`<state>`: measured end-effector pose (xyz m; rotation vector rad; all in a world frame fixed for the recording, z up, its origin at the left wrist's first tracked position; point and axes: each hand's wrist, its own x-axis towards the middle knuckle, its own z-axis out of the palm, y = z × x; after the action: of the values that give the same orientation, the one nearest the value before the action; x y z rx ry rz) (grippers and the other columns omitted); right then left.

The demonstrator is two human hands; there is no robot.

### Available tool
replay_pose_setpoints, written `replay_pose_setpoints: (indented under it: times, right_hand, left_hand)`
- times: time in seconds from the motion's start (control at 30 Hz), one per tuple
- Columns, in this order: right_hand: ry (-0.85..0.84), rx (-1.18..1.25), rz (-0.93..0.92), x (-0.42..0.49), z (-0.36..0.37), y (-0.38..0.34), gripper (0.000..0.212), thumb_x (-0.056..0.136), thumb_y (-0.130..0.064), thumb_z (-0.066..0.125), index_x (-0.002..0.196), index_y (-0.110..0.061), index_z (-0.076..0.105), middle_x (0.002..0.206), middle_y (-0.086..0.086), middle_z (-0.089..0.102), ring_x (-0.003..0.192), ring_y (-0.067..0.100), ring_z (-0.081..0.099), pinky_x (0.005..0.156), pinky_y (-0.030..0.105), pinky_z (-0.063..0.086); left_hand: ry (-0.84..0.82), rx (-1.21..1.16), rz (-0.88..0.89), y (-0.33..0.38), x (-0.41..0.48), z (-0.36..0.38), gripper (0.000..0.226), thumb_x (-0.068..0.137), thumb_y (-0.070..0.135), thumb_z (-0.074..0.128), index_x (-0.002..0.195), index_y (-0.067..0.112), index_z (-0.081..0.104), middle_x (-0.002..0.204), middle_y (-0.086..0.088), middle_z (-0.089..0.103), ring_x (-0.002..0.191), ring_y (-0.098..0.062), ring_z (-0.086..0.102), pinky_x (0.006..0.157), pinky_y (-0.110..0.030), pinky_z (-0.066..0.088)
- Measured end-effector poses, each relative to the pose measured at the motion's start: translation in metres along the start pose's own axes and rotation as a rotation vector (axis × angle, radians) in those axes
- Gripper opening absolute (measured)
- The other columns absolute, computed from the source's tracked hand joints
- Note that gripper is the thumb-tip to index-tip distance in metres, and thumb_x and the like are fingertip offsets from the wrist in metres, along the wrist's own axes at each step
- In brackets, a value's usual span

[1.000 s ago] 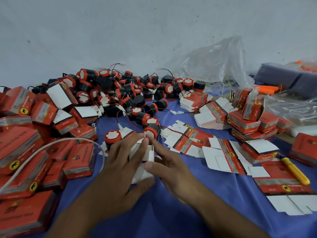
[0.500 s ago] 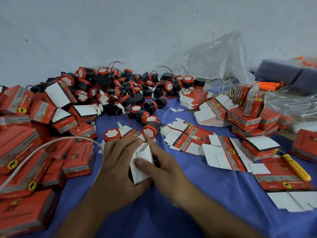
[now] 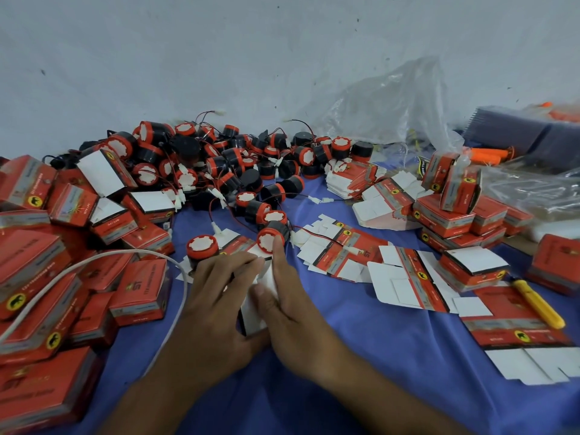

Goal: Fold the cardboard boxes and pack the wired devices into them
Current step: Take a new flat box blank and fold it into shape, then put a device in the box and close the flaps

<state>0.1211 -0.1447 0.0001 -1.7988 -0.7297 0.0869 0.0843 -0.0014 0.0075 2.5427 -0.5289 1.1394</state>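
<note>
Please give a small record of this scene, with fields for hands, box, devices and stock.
left hand: holds the half-folded cardboard box with white face
right hand: thumb presses on that box
devices: pile of round black-and-red wired devices, behind the hands
finished: folded red cardboard boxes, left
blanks: flat red-and-white box blanks, right
tool: yellow plastic cutter, far right

right hand (image 3: 292, 312) uncurled from its pinch, fingers (image 3: 278, 255) laid flat against the box (image 3: 252, 318)

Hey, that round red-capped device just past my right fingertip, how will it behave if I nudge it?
Probably rolls: the device is a cylinder lying on its side on the blue cloth. Its thin wire seems to trail over the flat cartons, so it may drag or snag them. It looks like rigid plastic, unlikely to deform.
</note>
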Motion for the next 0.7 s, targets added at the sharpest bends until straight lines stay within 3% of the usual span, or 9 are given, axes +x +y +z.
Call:
replay_pose_setpoints:
  times: [0.07, 0.13, 0.2, 0.27, 0.37, 0.5, 0.57, 0.63, 0.7]
  right_hand:
    - [0.033, -0.108, -0.069, 0.000, -0.001, 0.002, 0.065, 0.107, -0.038, 0.040, 0.161, -0.025, 0.008, 0.145, -0.028, 0.032, 0.138, -0.004, 0.032, 0.116, 0.024, 0.029]
    - [0.000, -0.123, -0.110, -0.001, -0.007, 0.003, 0.061, 0.108, -0.035, 0.039, 0.160, -0.021, 0.012, 0.144, -0.022, 0.035, 0.138, -0.002, 0.032, 0.113, 0.021, 0.030]
    - [-0.090, -0.056, -0.111, -0.001, -0.018, -0.001, 0.059, 0.106, -0.028, 0.042, 0.156, -0.035, 0.012, 0.143, -0.036, 0.032, 0.135, -0.016, 0.028, 0.107, 0.007, 0.028]
    - [-0.076, -0.077, -0.140, 0.004, -0.032, -0.004, 0.063, 0.103, -0.018, 0.053, 0.147, -0.050, 0.021, 0.142, -0.017, 0.046, 0.133, -0.001, 0.041, 0.102, 0.009, 0.034]
    - [-0.054, -0.222, -0.162, 0.007, -0.049, -0.003, 0.087, 0.092, -0.024, 0.067, 0.151, -0.049, 0.008, 0.135, -0.005, 0.056, 0.119, 0.006, 0.054, 0.097, 0.014, 0.045]
    - [-0.255, -0.423, -0.200, 0.003, -0.057, 0.005, 0.103, 0.089, -0.023, 0.070, 0.159, -0.038, -0.004, 0.135, -0.003, 0.058, 0.113, 0.013, 0.059, 0.094, 0.033, 0.051]
    - [-0.276, -0.473, -0.240, 0.003, -0.057, 0.007, 0.103, 0.091, -0.026, 0.069, 0.158, -0.040, -0.008, 0.142, -0.004, 0.054, 0.120, 0.011, 0.054, 0.100, 0.025, 0.047]
    - [-0.274, -0.560, -0.282, 0.002, -0.059, 0.010, 0.102, 0.092, -0.034, 0.067, 0.157, -0.041, -0.011, 0.144, -0.005, 0.049, 0.124, 0.007, 0.044, 0.103, 0.009, 0.033]
    - [-0.237, -0.688, -0.348, 0.004, -0.061, 0.013, 0.092, 0.093, -0.041, 0.067, 0.161, -0.027, 0.007, 0.140, 0.000, 0.052, 0.123, 0.010, 0.042, 0.106, 0.010, 0.025]
  left_hand:
    - [-0.016, 0.002, 0.009, -0.001, -0.001, 0.001, 0.064, 0.082, 0.040, 0.067, 0.125, -0.008, 0.059, 0.124, -0.020, 0.059, 0.111, -0.037, 0.056, 0.107, -0.034, 0.036]
    - [-0.042, -0.002, 0.013, -0.002, -0.001, 0.002, 0.069, 0.088, 0.047, 0.062, 0.132, -0.005, 0.052, 0.131, -0.020, 0.056, 0.117, -0.039, 0.055, 0.114, -0.033, 0.030]
    - [-0.055, -0.018, 0.004, -0.003, -0.001, 0.002, 0.075, 0.091, 0.057, 0.055, 0.138, -0.001, 0.047, 0.138, -0.018, 0.051, 0.125, -0.036, 0.050, 0.118, -0.030, 0.022]
    - [-0.071, -0.046, 0.002, -0.006, -0.002, 0.003, 0.080, 0.089, 0.058, 0.056, 0.145, 0.003, 0.041, 0.145, -0.015, 0.047, 0.131, -0.032, 0.044, 0.119, -0.029, 0.021]
    - [-0.110, -0.102, 0.036, -0.010, -0.005, 0.008, 0.075, 0.093, 0.046, 0.052, 0.153, 0.014, 0.022, 0.157, -0.002, 0.028, 0.141, -0.022, 0.030, 0.120, -0.020, 0.014]
    - [-0.175, -0.193, 0.009, -0.018, -0.011, 0.011, 0.075, 0.096, 0.046, 0.049, 0.158, 0.025, 0.013, 0.163, 0.013, 0.016, 0.149, -0.009, 0.017, 0.119, -0.017, 0.014]
    - [-0.232, -0.173, 0.021, -0.021, -0.014, 0.014, 0.075, 0.093, 0.044, 0.052, 0.157, 0.025, 0.017, 0.160, 0.010, 0.023, 0.146, -0.014, 0.025, 0.118, -0.019, 0.017]
    - [-0.243, -0.107, 0.037, -0.024, -0.016, 0.016, 0.069, 0.090, 0.042, 0.053, 0.150, 0.017, 0.031, 0.149, 0.001, 0.038, 0.135, -0.021, 0.038, 0.114, -0.024, 0.025]
    - [-0.240, -0.010, 0.019, -0.025, -0.015, 0.015, 0.065, 0.088, 0.047, 0.054, 0.141, 0.010, 0.045, 0.136, -0.003, 0.049, 0.125, -0.024, 0.044, 0.108, -0.033, 0.035]
